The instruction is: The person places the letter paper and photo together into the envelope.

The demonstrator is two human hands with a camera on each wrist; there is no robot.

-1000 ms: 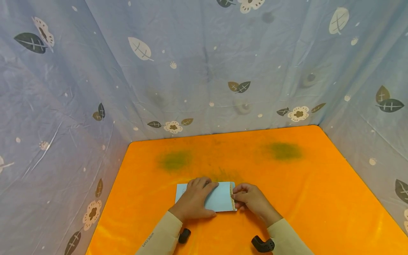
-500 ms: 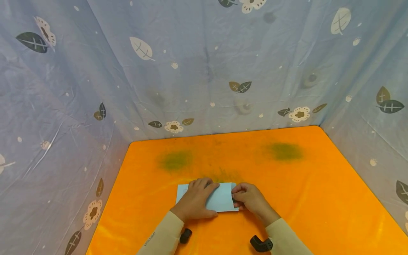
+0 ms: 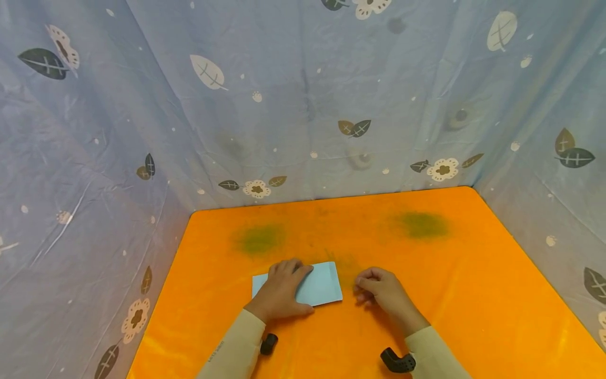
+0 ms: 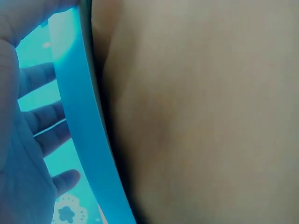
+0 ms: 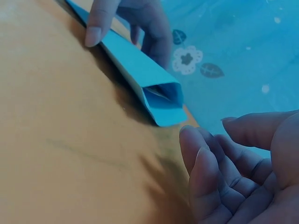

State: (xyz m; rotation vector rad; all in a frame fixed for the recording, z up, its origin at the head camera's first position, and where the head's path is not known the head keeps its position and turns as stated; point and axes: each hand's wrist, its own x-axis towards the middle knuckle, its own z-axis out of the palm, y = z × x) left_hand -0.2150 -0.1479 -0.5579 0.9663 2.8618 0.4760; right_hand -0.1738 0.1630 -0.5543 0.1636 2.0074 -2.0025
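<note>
A light blue paper envelope (image 3: 323,284) is held by my left hand (image 3: 278,295), thumb along its near long edge and fingers over the far one. In the right wrist view the envelope (image 5: 138,65) bows into a tube, its mouth gaping toward my right hand, with the edge of something thin inside. The left wrist view shows the envelope (image 4: 81,102) edge-on against the palm side of the fingers. Just right of the mouth, my right hand (image 3: 384,295) hovers apart from it, fingers loosely bent and holding nothing.
Under both hands lies an orange tabletop (image 3: 454,295) with dark green smudges toward its back. Blue curtains (image 3: 303,105) printed with leaves and flowers enclose it at the back and sides. A black curved piece (image 3: 397,361) sits at the right wrist, another (image 3: 269,344) at the left.
My right hand has come away from the envelope's mouth to the right. The tan contents at the mouth have gone from sight inside. My left hand has shifted the envelope slightly left and tilted it.
</note>
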